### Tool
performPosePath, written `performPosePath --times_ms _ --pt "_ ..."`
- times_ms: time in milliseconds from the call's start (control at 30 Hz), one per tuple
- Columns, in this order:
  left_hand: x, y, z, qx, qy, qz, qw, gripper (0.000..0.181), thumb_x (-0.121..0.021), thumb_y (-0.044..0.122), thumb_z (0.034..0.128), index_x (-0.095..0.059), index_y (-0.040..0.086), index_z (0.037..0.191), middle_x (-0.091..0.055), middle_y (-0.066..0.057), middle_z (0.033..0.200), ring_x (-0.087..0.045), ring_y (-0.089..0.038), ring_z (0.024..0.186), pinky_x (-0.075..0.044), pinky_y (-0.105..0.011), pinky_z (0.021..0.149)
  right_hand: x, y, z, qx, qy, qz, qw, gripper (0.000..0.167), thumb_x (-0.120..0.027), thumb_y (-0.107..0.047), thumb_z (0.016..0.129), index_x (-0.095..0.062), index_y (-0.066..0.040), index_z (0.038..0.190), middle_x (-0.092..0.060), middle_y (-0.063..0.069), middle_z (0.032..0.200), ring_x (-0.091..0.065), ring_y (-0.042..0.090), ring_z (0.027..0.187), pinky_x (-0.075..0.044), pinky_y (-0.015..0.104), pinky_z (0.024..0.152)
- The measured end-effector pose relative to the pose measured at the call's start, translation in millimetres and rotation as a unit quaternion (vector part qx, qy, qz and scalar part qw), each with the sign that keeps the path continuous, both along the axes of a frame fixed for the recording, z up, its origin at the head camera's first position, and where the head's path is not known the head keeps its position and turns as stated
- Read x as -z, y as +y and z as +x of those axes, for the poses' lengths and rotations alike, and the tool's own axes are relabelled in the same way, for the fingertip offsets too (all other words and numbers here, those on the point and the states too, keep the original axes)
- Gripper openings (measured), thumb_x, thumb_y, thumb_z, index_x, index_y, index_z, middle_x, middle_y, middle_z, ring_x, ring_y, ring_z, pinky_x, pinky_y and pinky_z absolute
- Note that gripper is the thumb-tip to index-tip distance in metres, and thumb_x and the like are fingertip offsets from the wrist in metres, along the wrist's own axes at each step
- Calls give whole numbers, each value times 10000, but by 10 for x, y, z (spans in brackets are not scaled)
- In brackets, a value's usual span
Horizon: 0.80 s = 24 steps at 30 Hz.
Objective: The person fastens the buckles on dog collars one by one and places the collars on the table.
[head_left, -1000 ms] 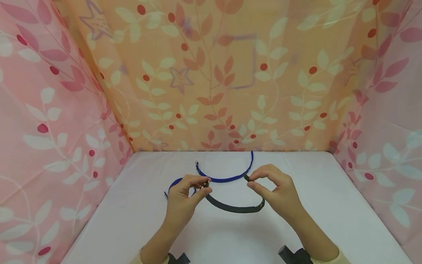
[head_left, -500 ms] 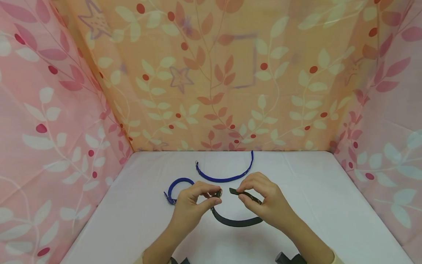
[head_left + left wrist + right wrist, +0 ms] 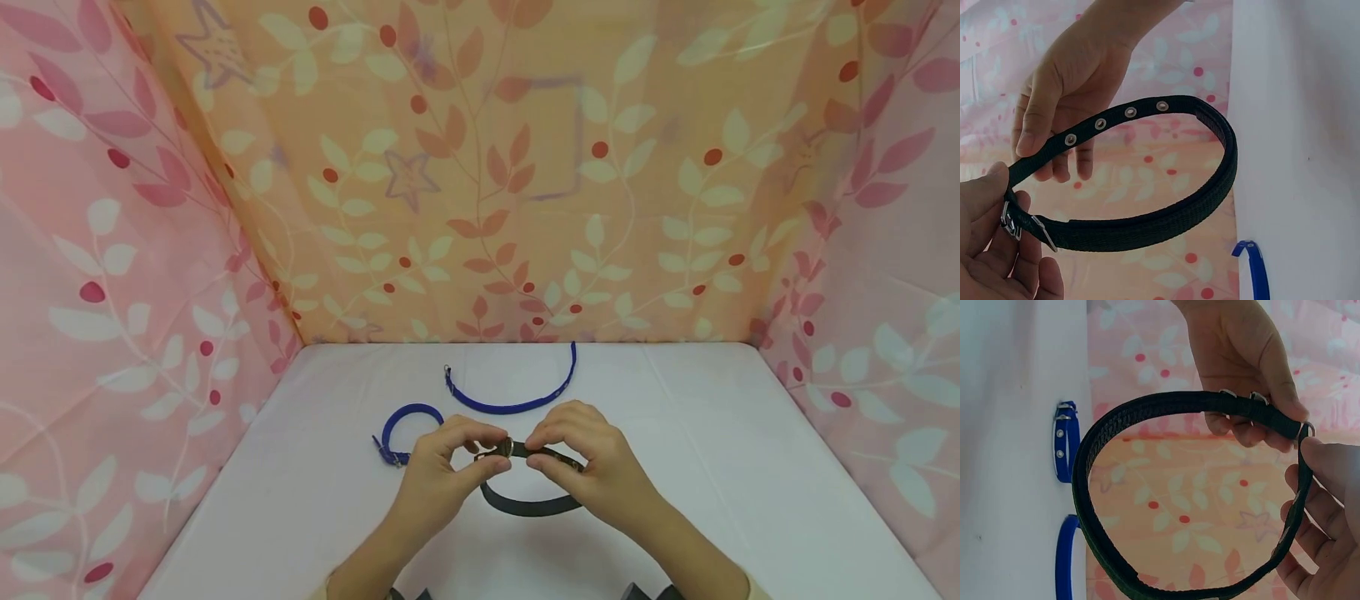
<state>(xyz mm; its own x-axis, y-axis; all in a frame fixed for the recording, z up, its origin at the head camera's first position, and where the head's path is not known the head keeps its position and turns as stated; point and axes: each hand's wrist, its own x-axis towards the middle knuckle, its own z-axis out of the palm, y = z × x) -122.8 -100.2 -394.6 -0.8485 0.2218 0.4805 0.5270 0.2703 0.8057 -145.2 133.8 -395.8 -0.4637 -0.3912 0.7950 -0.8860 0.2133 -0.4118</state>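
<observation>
A dark strap (image 3: 532,507) is bent into a loop above the table, its two ends meeting between the hands. My left hand (image 3: 448,471) pinches the end with the metal ring and buckle (image 3: 1011,220). The other end, lined with metal eyelets (image 3: 1100,124), is pinched by my right hand (image 3: 592,454), its tip at the ring (image 3: 1307,429). Whether the tip passes through the ring, I cannot tell.
On the white table (image 3: 300,500), a blue strap (image 3: 506,409) lies in an open curve behind the hands. Left of it lies a blue strap closed in a loop (image 3: 386,433). Patterned cloth (image 3: 480,250) hangs at the back and sides.
The hands have come together, the right one moving left and the left one moving right. The strap's free end has moved from apart to the ring, closing the dark loop.
</observation>
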Motion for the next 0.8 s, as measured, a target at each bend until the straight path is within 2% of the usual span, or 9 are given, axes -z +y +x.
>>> performPosePath --times_ms 133,267,400,500,633,700,800 --pt "15 18 5 116 183 -36 9998 230 -842 234 858 -778 246 1078 -745 116 994 -645 -135 966 -547 -327 821 -7 -38 30 -14 30 -3 10000 358 -884 -27 757 -725 -197 1027 -710 -91 997 -621 132 1000 -455 220 946" --pt "0 5 9 171 180 -50 9997 199 -822 265 880 -763 258 1070 -741 114 1008 -635 -136 969 -541 -314 822 -34 -32 51 96 -62 95 9999 350 -889 -72 773 -719 -204 1049 -703 -102 1017 -619 123 1011 -467 217 931" --pt "-49 -63 9 123 20 170 9998 206 -806 206 894 -745 237 1089 -732 72 1025 -634 -167 937 -541 -290 810 -81 46 42 356 -348 477 9976 331 -883 -164 812 -720 -223 1094 -704 -137 1030 -620 94 1029 -470 244 928" --pt "-103 -125 15 44 -269 433 9987 225 -792 168 900 -735 219 1112 -726 32 1037 -634 -199 924 -538 -284 823 -110 128 15 539 -605 756 9938 305 -870 -211 836 -729 -247 1105 -706 -177 1030 -621 65 1036 -472 262 928" --pt "-156 -171 22 3 -623 832 9946 222 -785 141 904 -736 174 1117 -719 -24 1054 -635 -217 935 -566 -281 815 -128 196 -5 586 -848 935 9903 293 -865 -233 843 -736 -288 1101 -707 -211 1032 -617 44 1039 -482 273 908" --pt "-168 -176 16 37 -682 1020 9924 219 -787 117 899 -736 138 1112 -719 -51 1064 -637 -218 937 -577 -269 782 -130 205 -9 563 -870 1008 9895 291 -861 -239 847 -737 -300 1103 -707 -218 1027 -615 39 1030 -478 284 907" --pt "-175 -173 10 82 -735 1138 9907 216 -784 103 900 -734 113 1110 -725 -70 1077 -636 -225 946 -572 -277 801 -121 203 -18 549 -812 1074 9894 289 -860 -234 848 -738 -311 1098 -704 -225 1015 -610 35 1014 -464 283 911"
